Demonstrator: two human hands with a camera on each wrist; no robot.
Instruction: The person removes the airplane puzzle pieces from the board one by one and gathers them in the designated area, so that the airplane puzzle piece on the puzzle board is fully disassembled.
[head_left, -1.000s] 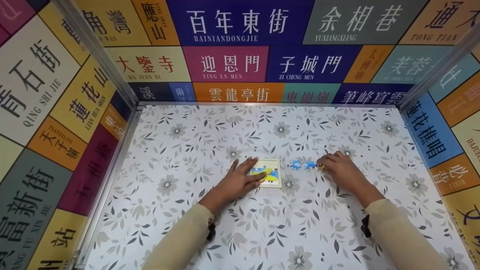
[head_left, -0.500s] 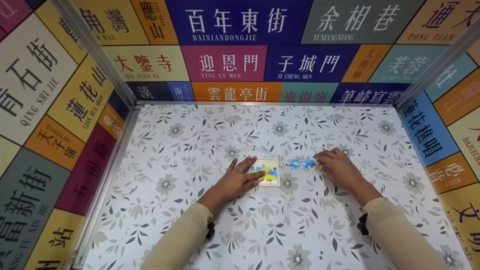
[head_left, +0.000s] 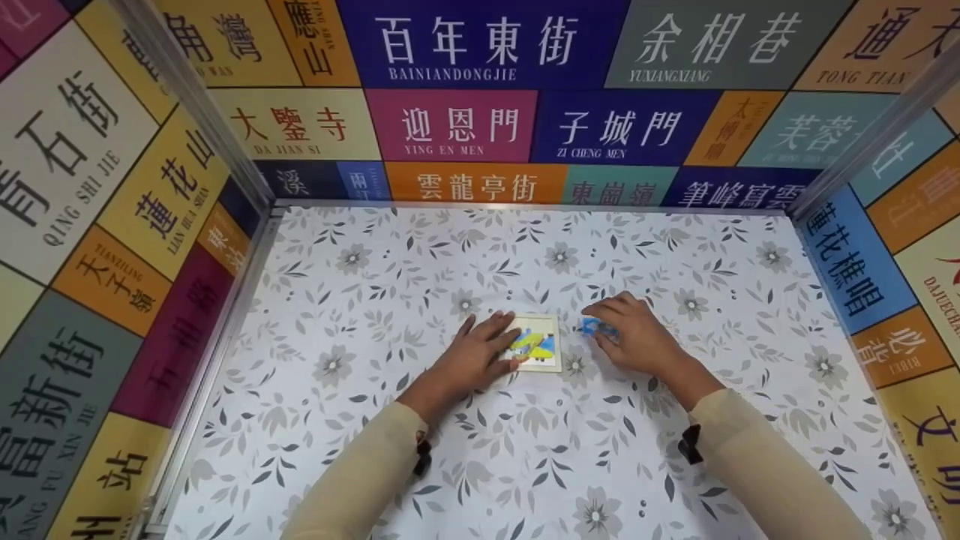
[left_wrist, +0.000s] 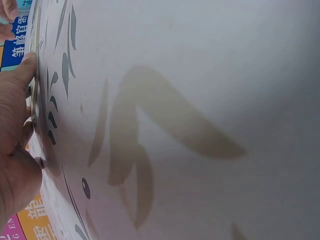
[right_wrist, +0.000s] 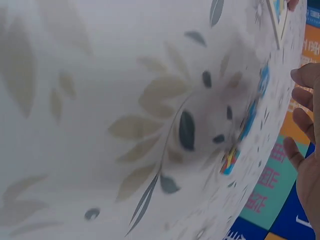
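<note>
My left hand rests with spread fingers at the left side of a small jigsaw puzzle board, whose picture shows a yellow plane on blue. In the left wrist view, its fingers lie along the board's thin edge. Right of the board, my right hand hovers over a row of loose puzzle pieces, fingers loosely bent and holding nothing. One blue piece shows by its fingertips. The right wrist view shows blue pieces and a red-and-yellow piece lying on the table, apart from the fingers.
A white cloth with grey flowers and leaves covers the table. Panels with coloured street-name signs stand along the back and both sides, joined by clear corner strips.
My right hand has moved left, from the right end of the row of pieces to above the blue ones. My left index finger has drawn back off the plane picture; that hand otherwise stays.
</note>
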